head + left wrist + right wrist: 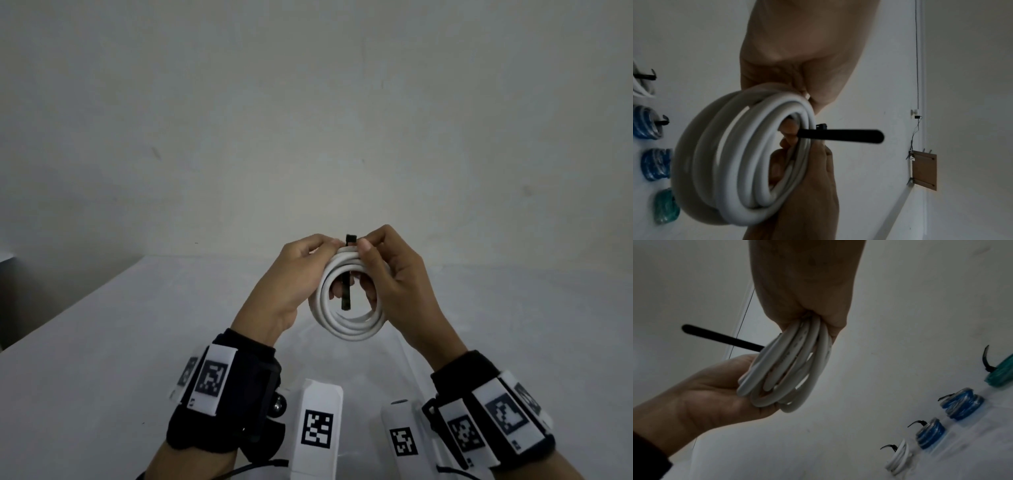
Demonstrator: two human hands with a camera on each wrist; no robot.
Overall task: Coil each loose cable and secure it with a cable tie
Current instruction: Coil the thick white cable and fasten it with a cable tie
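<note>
Two hands hold one white cable coil [346, 301] up in the middle of the head view, above the white bench [102, 342]. The left hand [291, 277] has its fingers curled round the left side of the coil, so its grip is grasping the coil. The right hand [394, 277] has its fingers curled round the right side, and its thumb and first finger pinch at the top of the coil, right by the black cable tie [346, 274]. The tie goes over the top of the coil and its loose end hangs down through the ring.

In the left wrist view the tie [840, 135] sticks out to the right from the coil [740, 155].

In the right wrist view, four more coils lie on the bench at the lower right: a small white coil [899, 457], two blue coils [930, 433] and a green coil [1001, 374]. Each has a black tie on it.
</note>
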